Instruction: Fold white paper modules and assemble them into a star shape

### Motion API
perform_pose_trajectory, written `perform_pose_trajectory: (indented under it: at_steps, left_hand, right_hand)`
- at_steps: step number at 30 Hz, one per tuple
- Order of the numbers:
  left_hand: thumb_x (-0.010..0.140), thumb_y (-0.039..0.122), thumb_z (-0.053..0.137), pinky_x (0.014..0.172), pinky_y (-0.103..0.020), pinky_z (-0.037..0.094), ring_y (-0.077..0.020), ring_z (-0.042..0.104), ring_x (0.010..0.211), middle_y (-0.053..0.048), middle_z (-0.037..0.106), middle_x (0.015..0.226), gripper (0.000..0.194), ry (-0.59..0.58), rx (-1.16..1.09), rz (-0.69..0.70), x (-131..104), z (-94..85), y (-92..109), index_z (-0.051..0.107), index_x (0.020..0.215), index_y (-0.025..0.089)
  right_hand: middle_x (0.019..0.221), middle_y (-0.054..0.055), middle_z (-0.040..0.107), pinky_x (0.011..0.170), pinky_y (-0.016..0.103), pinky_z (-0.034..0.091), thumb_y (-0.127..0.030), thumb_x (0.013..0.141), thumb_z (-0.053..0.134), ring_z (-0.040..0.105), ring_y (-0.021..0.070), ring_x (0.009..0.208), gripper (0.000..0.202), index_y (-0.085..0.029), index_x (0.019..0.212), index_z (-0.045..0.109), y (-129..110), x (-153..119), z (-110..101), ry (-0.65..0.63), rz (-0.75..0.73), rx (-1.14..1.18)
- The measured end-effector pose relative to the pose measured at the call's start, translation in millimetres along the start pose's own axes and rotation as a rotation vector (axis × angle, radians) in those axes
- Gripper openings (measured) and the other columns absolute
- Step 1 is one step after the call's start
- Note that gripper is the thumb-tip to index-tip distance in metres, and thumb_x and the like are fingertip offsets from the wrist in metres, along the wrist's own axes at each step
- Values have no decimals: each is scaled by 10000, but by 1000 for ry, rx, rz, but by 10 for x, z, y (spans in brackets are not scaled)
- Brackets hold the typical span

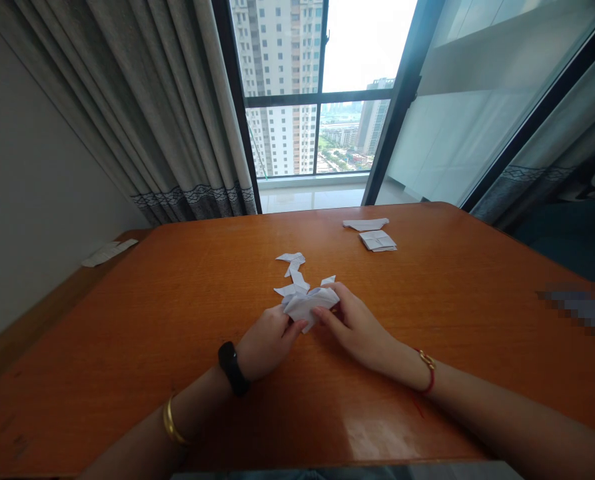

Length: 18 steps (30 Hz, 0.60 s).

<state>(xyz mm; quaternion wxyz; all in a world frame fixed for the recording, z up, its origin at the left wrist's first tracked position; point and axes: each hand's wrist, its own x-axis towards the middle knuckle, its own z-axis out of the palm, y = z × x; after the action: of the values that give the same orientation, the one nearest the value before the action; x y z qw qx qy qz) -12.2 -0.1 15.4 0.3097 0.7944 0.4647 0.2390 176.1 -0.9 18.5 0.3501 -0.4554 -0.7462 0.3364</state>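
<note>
Between both hands, just above the wooden table (202, 280), is a folded white paper piece (307, 305) with creased flaps and pointed corners. My left hand (270, 340) pinches its lower left side, thumb towards me. My right hand (352, 323) holds its right side, with the thumb on the front and the fingers behind. Just beyond it lie narrow folded paper strips (297, 273) in a zigzag line; whether they join the held piece cannot be made out. A small paper point (328, 281) shows above my right fingers.
Farther back on the right lie a flat folded paper square (378, 241) and a long paper strip (366, 224). Another paper (110, 253) rests on the ledge at left. A blurred patch (584, 313) covers something at the right edge. Curtains and a window stand behind the table.
</note>
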Motion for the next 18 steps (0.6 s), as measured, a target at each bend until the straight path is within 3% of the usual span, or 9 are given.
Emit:
perform_pose_trajectory:
  at_steps: [3, 6, 9, 14, 18]
  left_hand:
    - [885, 357, 487, 547, -234, 351, -123, 453, 576, 13, 529, 645, 251, -65, -68, -91, -27, -11, 48, 597, 804, 147]
    - [878, 428, 503, 496, -212, 282, -96, 358, 545, 56, 406, 607, 290, -55, -210, -105, -44, -23, 89, 582, 881, 149]
    - [876, 441, 507, 504, -209, 283, -94, 346, 545, 66, 363, 597, 301, -14, -239, -109, -49, -43, 110, 590, 932, 157]
    - [884, 426, 496, 523, -214, 303, -94, 366, 544, 62, 390, 595, 287, -10, -217, -102, -50, -66, 121, 598, 921, 159]
    - [887, 422, 491, 522, -216, 300, -95, 373, 547, 61, 399, 605, 287, -21, -201, -90, -55, -59, 120, 597, 951, 163]
  right_hand:
    - [674, 0, 610, 556, 270, 493, -355, 888, 542, 566, 132, 580, 178, -188, 848, 495, -67, 68, -139, -134, 171, 232]
    - [677, 19, 658, 550, 252, 550, -314, 860, 601, 636, 133, 574, 182, -163, 890, 503, -75, 193, -372, -222, 357, 492]
    - [807, 87, 706, 578, 232, 594, -183, 811, 663, 695, 157, 660, 177, -137, 918, 530, 105, 333, -753, -140, 498, 514]
    - [834, 119, 704, 568, 238, 621, -10, 724, 693, 721, 216, 716, 299, -133, 932, 517, 734, 419, -1536, 125, 726, 469]
    - [850, 167, 702, 598, 243, 621, 26, 730, 652, 720, 238, 768, 226, -100, 891, 556, 1030, 365, -1846, 231, 892, 418]
